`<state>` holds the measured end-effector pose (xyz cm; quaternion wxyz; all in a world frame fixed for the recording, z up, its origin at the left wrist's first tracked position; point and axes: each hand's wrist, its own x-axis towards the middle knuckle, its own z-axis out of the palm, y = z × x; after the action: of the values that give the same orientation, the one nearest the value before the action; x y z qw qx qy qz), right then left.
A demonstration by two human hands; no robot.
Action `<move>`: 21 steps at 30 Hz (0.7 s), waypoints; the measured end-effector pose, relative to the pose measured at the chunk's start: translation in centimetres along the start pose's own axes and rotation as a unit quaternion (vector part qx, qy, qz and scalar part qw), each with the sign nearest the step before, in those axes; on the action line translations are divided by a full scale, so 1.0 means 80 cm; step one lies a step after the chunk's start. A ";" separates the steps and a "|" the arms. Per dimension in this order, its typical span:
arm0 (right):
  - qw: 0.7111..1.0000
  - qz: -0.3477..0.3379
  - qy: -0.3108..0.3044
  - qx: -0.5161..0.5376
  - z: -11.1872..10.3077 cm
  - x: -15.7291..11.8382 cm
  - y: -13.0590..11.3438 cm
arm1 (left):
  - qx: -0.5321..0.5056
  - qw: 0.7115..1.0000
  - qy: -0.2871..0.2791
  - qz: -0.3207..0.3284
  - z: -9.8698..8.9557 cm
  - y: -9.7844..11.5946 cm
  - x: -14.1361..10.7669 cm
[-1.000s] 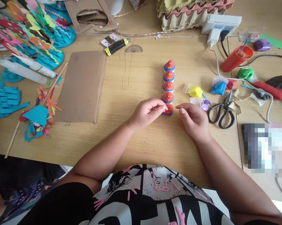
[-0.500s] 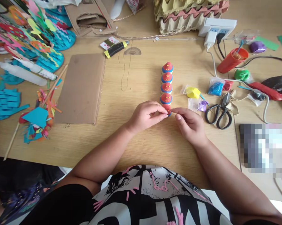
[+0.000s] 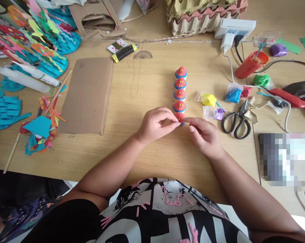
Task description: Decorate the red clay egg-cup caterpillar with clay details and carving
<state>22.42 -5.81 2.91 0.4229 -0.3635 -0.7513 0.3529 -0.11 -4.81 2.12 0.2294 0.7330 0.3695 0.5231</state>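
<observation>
Nearest red figure: the end piece (image 3: 179, 115), red-topped with a blue rim, standing on the desk (image 3: 142, 158) between your two hands, at the row's end toward your edge.
Row of figures: five in line (image 3: 180, 95), its long axis running from your near edge toward the far edge; your fingers are at its near end only.
Left hand: yours (image 3: 154, 125), coming in from the left edge side; thumb and index tips pinched together, overlapping the end piece's front left (a crumb between them would be too small to tell).
Right hand: yours (image 3: 206, 136), index finger extended to the end piece's right side, thumb held apart, no grip formed.
Nearer hand: neither clearly; both sets of fingertips are at the piece.
Obscured: the end piece's lower left, behind your left fingers; its face, mostly unreadable; actual contact, not certain.
Cut off: egg trays (image 3: 205, 22), at the top of the view.
</observation>
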 end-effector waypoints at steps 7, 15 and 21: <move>1.000 0.009 0.006 0.017 0.001 -0.002 0.003 | 0.004 1.000 0.000 0.009 0.000 0.000 0.000; 0.995 0.079 0.022 -0.051 -0.001 0.003 0.013 | 0.023 1.000 0.013 -0.015 -0.005 0.005 0.001; 0.992 0.110 -0.020 -0.054 0.001 0.008 0.021 | 0.091 0.996 -0.015 -0.004 -0.012 0.000 0.001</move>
<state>22.54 -4.43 1.73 0.3461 -0.4587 -0.7333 0.3634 -1.02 -4.78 2.51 0.1690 0.7571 0.4152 0.4752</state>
